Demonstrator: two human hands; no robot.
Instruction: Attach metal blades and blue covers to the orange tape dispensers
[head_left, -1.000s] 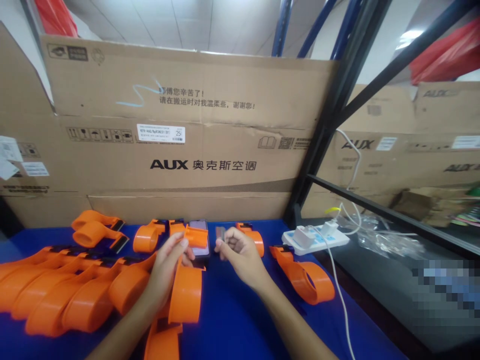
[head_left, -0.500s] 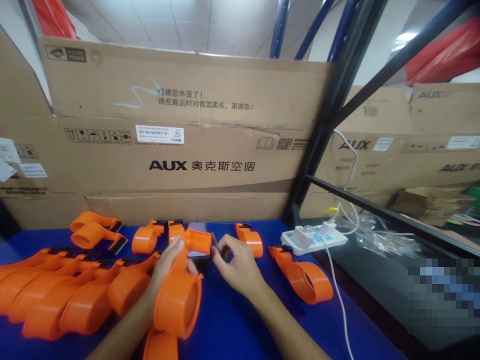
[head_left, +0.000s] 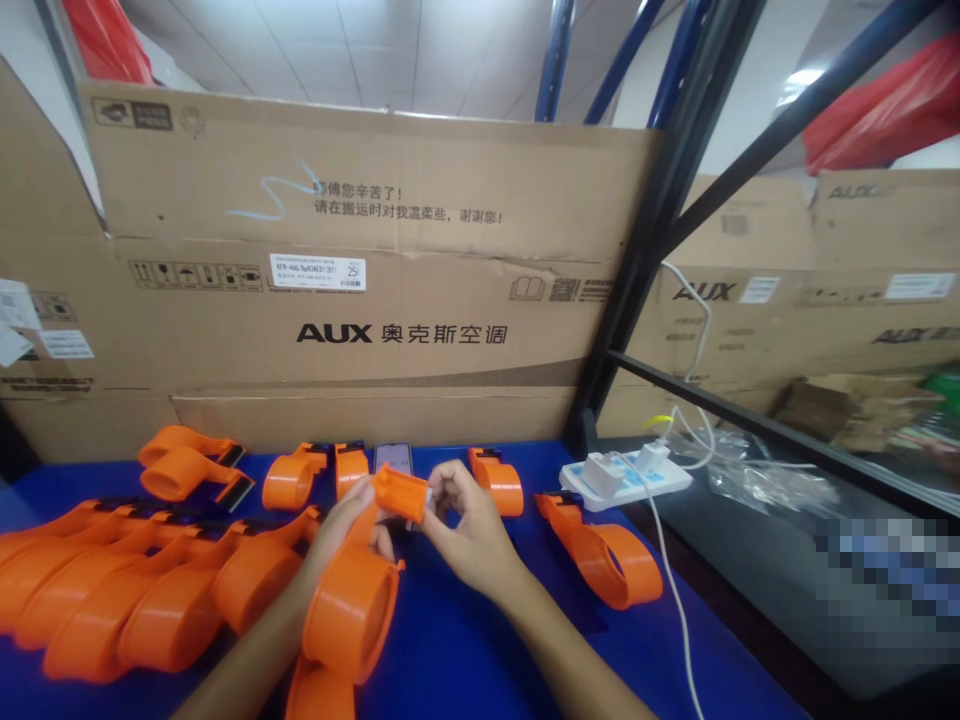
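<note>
My left hand (head_left: 341, 535) is closed round the handle of an orange tape dispenser (head_left: 351, 610), its round hub hanging toward me and its flat end pointing right. My right hand (head_left: 472, 525) pinches a small thin greyish strip (head_left: 428, 494) between thumb and fingers, right at that flat end. Fingers hide most of the strip, so whether it is seated I cannot tell. Below the held dispenser lies another orange dispenser (head_left: 322, 692), partly covered. A phone (head_left: 394, 459) lies behind my hands.
Several orange dispensers (head_left: 169, 610) stand in a row at left on the blue table (head_left: 450, 650), and others (head_left: 499, 485) sit farther back and at right (head_left: 619, 565). A white power strip (head_left: 622, 475) with a cable is at right. Cardboard (head_left: 420, 230) walls the back, beside a black post (head_left: 637, 270).
My right hand has brought the thin strip against the dispenser's flat end. That end has tipped slightly downward and moved a little to the right, uncovering more of the phone.
</note>
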